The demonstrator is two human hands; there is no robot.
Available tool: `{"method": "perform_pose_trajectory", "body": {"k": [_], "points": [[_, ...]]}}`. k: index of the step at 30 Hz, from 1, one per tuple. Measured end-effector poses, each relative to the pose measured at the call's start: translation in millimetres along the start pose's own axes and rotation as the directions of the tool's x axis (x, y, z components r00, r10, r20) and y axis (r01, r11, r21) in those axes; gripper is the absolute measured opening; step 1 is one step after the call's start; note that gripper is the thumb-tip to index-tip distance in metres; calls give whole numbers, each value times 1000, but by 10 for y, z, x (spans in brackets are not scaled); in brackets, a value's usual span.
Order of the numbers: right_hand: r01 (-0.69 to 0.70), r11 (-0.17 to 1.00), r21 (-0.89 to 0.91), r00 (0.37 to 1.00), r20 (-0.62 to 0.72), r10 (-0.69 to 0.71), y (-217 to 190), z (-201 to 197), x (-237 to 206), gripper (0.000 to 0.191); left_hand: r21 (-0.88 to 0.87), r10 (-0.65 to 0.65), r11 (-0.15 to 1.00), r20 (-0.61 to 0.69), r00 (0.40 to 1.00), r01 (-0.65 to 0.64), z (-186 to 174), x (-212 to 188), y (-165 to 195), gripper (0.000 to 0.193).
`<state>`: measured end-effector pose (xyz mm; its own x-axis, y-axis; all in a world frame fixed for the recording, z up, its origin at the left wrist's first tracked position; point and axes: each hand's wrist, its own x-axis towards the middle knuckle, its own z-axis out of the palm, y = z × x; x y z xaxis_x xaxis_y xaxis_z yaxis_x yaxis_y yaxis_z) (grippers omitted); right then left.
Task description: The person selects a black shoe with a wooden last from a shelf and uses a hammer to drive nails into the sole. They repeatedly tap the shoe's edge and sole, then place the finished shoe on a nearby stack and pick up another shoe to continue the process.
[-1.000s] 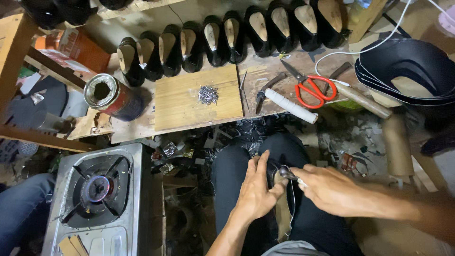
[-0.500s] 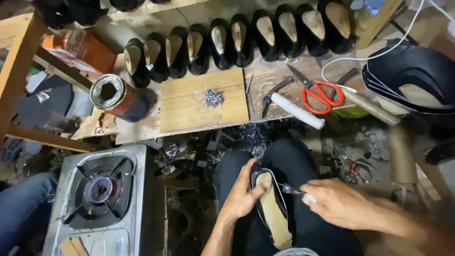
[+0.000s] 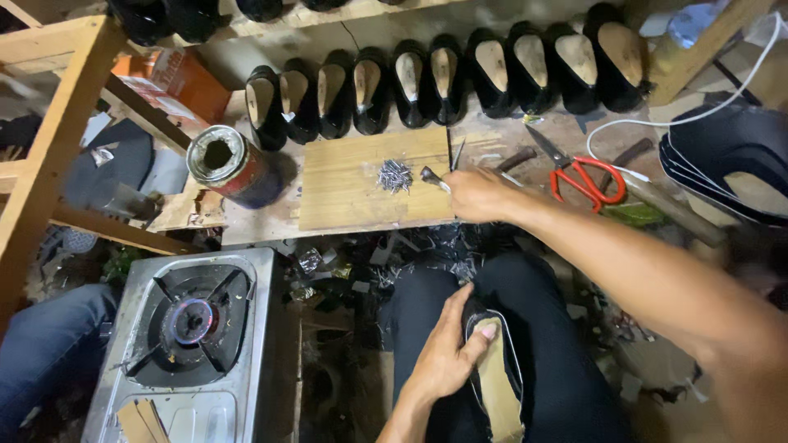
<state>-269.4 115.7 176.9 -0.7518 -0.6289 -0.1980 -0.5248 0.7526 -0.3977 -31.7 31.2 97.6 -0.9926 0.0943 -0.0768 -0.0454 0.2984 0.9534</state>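
Here the left hand (image 3: 447,353) is closed around a black shoe upper (image 3: 492,369) resting on the person's lap, thumb pressed on the tan insole, sole side up. The right hand (image 3: 480,195) is stretched forward to the wooden board (image 3: 361,197) on the desk (image 3: 246,221) and is clamped on a small metal tool (image 3: 432,176), whose tip lies just beside a pile of small nails (image 3: 395,175) near the board's middle.

Along the far edge of the desk stands a row of black shoes (image 3: 443,74) with tan insoles, set side by side. At the board's left edge a cylindrical tin (image 3: 230,164) lies tilted, open end up, with a red label band around its body. Behind it, toward the far left corner, sits an orange rectangular carton (image 3: 176,78) with pale print; the print is too small to make out. Right of the board lie red-handled scissors (image 3: 587,176), blades pointing to the far edge, near a white cable (image 3: 657,123).

Below the desk's near left edge sits a gas stove (image 3: 193,328), its burner showing a flame.
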Motion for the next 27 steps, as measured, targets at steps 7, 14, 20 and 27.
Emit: {"method": "perform_pose_trajectory", "body": {"k": [7,14,20,27], "points": [[-25,998,52,995,102,19,160,-23,-61,21,-5,-51,999,-31,998,51,-92,-48,4,77],[-130,909,397,898,436,-62,382,144,-1483,25,46,7,999,-41,999,-5,-7,-55,63,87],[-370,814,449,755,655,-18,451,201,-2163,29,87,30,996,14,999,-31,166,-51,273,92],[-370,876,311,730,680,67,644,175,-2265,29,225,84,971,1,996,-82,339,-73,453,93]]}}
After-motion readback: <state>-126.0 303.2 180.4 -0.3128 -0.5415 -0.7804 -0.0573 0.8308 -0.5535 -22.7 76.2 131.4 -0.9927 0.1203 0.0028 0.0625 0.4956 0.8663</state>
